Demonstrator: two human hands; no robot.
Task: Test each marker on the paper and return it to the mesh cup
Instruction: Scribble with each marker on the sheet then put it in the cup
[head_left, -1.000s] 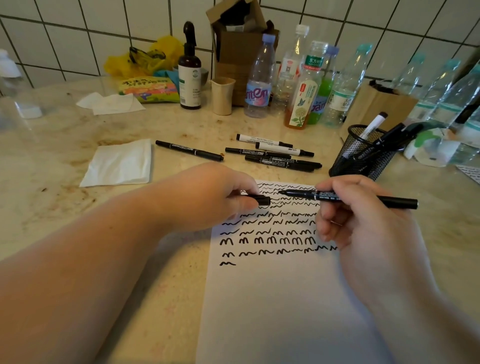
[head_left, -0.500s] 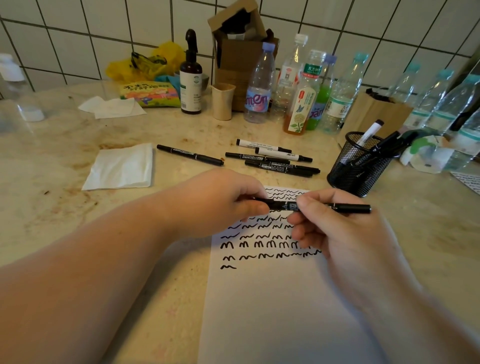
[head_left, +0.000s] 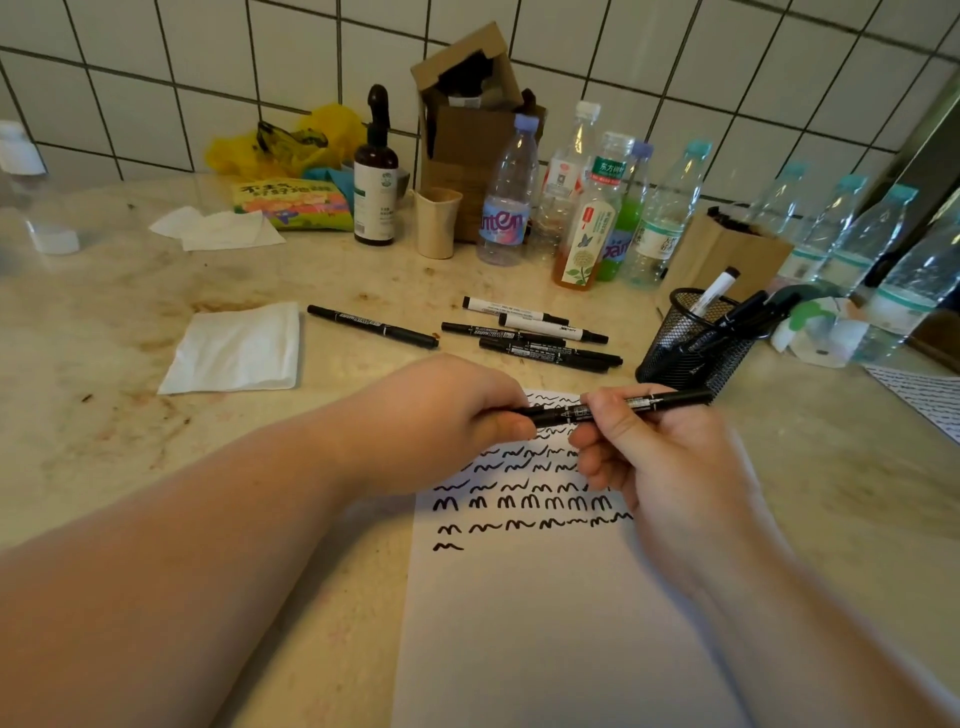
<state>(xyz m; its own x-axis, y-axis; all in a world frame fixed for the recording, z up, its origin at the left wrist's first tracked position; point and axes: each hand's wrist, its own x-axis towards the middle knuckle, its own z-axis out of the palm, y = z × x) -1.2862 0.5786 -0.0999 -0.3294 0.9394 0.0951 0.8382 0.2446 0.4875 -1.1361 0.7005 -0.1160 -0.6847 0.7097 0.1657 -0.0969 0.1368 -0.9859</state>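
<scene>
— Where is the marker you are testing?

— I hold the black marker (head_left: 608, 410) level above the top of the paper (head_left: 545, 623), one end in each hand. My left hand (head_left: 441, 421) has its fingers and thumb curled round the left end; the thumb tip presses on the barrel from below. My right hand (head_left: 660, 462) pinches the middle of the barrel between thumb and forefinger, with the other fingers folded under it. The right end of the marker sticks out past my right hand toward the mesh cup (head_left: 685, 348).

— Is the cap on?

— I cannot tell; my left fingers hide that end.

— And the cup?

— It stands just beyond the top right corner of the paper, with several markers leaning in it, one of them white (head_left: 714, 291).

— What lies on the counter?

— A single black marker (head_left: 371, 326) lies beside a folded napkin (head_left: 234, 348). To its right is a cluster of markers (head_left: 535, 335), two white and the rest black, touching one another, between the bottles (head_left: 587, 208) and my hands. The paper carries rows of black squiggles (head_left: 519, 501) on its upper part.
</scene>
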